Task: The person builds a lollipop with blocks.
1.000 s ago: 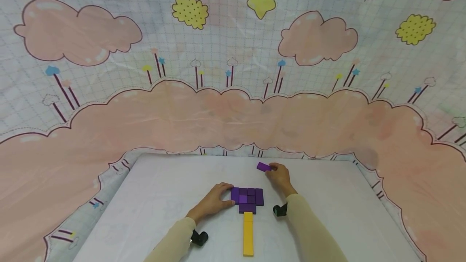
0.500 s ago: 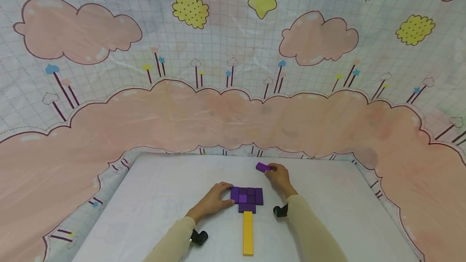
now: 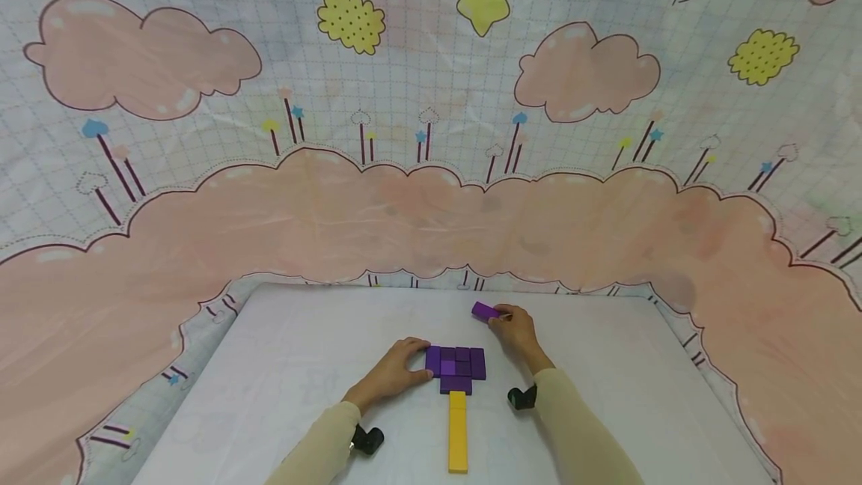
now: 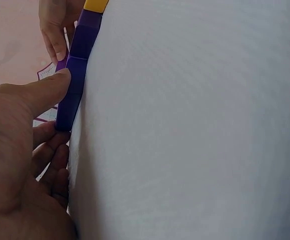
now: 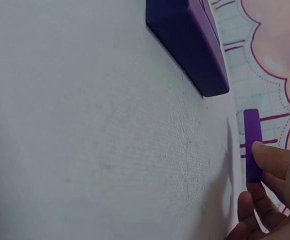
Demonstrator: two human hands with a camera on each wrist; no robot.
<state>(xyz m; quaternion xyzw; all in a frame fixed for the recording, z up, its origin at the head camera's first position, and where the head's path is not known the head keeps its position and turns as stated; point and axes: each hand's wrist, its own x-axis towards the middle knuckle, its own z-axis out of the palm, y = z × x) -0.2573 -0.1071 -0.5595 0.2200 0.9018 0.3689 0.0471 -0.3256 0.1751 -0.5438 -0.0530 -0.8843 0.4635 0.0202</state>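
A flat cluster of purple blocks (image 3: pixel 456 385) lies on the white table, several pieces set edge to edge, with a yellow strip (image 3: pixel 458 432) running from its near side. My left hand (image 3: pixel 390 374) holds the leftmost purple block (image 3: pixel 433 361) by its two ends, thumb at the near end and a finger at the far end. Beyond the cluster, my right hand (image 3: pixel 515 328) pinches a loose purple block (image 3: pixel 484 312). In the right wrist view that block (image 5: pixel 253 142) sits between thumb and fingers, apart from the cluster (image 5: pixel 190 45).
The white table (image 3: pixel 606 335) ends at a patterned cloth backdrop (image 3: pixel 431 223) just behind the right hand. A dark wrist device (image 3: pixel 368 440) sits at the left wrist and another dark device (image 3: pixel 521 398) at the right wrist.
The block in my right hand has shifted very slightly left and nearer. My left hand stays in place on the leftmost block.
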